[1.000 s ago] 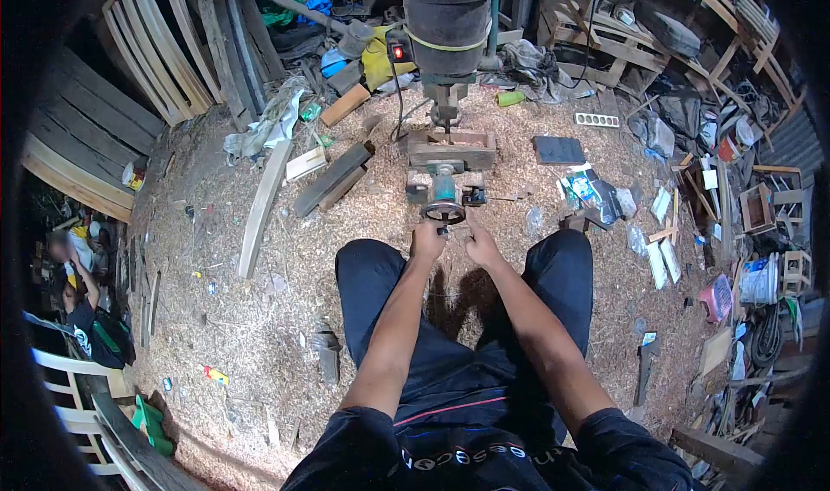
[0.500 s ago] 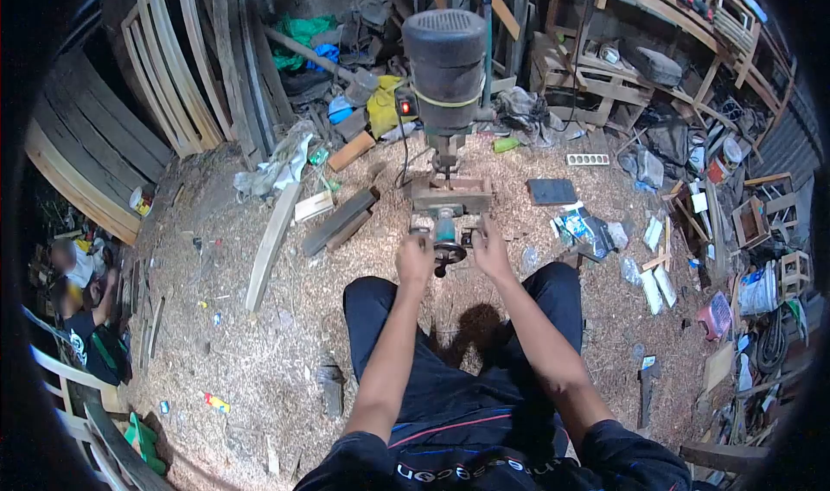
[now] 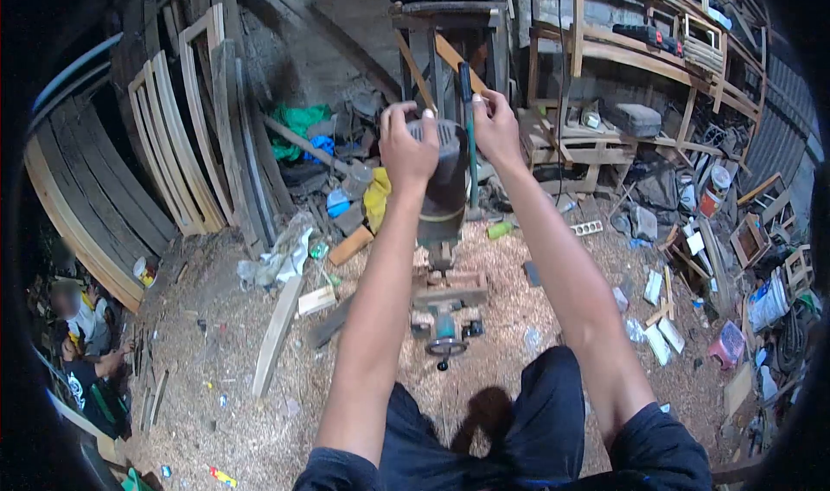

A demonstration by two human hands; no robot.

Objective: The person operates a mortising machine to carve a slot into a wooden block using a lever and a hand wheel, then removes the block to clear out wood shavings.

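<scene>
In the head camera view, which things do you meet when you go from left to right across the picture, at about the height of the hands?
Leaning wooden frames → green cloth → left hand → machine motor → right hand → wooden shelf rack.

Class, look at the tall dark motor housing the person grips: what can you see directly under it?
Under the motor housing sit a wooden block and a small handwheel on sawdust. The left hand and right hand cover its top.
</scene>
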